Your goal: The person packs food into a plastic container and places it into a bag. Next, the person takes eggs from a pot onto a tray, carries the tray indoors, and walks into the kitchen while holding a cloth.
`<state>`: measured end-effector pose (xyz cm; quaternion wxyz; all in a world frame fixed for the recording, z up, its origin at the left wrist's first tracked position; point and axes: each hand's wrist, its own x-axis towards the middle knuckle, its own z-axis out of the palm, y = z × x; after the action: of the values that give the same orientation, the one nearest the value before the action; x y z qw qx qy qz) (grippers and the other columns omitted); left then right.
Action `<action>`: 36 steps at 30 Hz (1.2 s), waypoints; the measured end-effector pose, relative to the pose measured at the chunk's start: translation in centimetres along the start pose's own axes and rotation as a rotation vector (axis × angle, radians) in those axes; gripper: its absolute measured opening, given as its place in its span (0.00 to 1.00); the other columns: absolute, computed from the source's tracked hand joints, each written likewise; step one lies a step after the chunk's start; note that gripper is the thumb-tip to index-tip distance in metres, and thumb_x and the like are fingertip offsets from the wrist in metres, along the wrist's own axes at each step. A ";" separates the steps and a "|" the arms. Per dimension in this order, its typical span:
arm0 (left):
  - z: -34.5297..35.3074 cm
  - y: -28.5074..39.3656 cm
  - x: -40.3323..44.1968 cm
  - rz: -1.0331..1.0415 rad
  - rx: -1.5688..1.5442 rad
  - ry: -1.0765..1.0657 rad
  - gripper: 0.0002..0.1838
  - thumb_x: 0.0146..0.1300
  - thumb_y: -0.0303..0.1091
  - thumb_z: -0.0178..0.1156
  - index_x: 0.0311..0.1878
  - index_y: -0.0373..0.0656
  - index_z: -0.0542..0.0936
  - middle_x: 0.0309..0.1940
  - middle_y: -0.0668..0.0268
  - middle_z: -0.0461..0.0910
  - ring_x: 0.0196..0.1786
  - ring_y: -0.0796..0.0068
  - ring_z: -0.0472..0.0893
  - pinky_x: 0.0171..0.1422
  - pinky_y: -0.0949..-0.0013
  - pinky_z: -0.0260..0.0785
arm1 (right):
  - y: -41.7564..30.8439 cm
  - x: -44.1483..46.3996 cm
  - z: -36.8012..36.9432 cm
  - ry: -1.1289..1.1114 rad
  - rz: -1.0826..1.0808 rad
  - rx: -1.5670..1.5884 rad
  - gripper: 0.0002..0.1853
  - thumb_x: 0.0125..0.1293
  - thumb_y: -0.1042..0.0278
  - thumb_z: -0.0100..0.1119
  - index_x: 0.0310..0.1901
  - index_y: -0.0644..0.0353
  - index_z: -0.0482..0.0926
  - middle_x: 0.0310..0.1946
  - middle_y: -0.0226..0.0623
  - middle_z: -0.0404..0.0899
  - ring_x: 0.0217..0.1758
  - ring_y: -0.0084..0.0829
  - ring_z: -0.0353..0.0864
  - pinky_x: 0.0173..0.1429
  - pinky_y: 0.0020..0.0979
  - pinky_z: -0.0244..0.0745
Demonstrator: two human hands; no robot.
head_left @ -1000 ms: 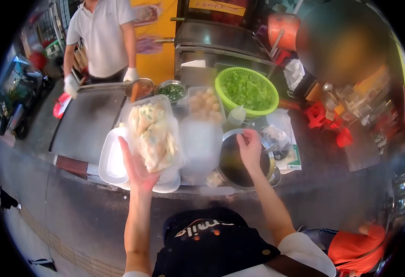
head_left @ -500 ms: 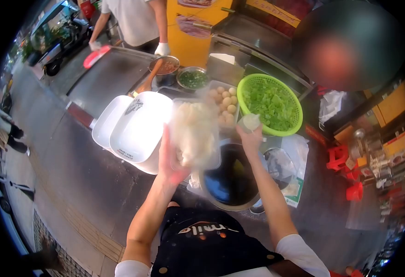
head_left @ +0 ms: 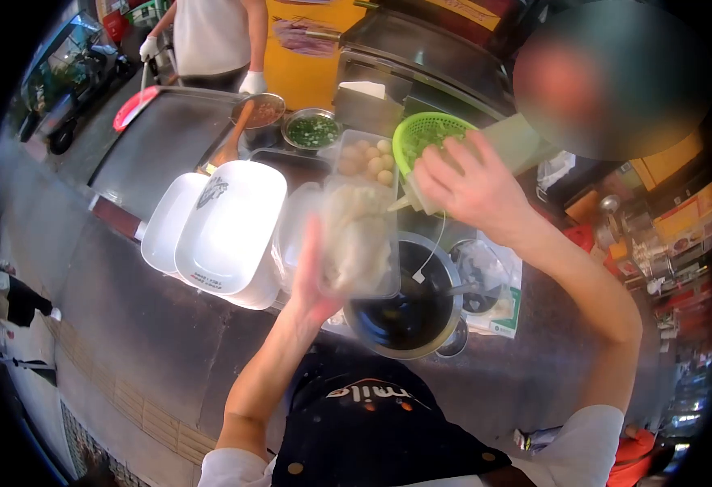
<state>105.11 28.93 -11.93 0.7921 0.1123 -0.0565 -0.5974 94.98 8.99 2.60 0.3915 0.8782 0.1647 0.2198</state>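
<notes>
Gripping tub (head_left: 394,272) by near left side in left hand (head_left: 310,284), bottle (head_left: 512,144) in right hand (head_left: 476,185), tilted apparently to aim nozzle (head_left: 400,204) at food (head_left: 358,242), with pan (head_left: 405,355) just right of left hand.

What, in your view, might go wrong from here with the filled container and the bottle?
Held at one side by the left hand, the clear container partly overhangs the pot; if it tips, food could fall in.

The right hand points the bottle nozzle close to the container's edge, so a squeeze might miss.

The small white piece dangling on a cord over the pot could dip into the dark contents.
</notes>
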 end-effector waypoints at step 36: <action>3.0 -18.6 -2.6 0.647 0.052 0.337 0.42 0.66 0.66 0.48 0.73 0.44 0.56 0.69 0.53 0.61 0.67 0.50 0.66 0.64 0.45 0.66 | -10.1 -19.8 18.0 0.177 0.848 1.320 0.38 0.59 0.64 0.65 0.65 0.72 0.57 0.62 0.59 0.63 0.68 0.51 0.62 0.72 0.41 0.57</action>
<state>86.33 26.26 -13.43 0.9350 0.2056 0.0268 -0.2876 86.22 -4.75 -20.91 -0.3423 0.8962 -0.0571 0.2762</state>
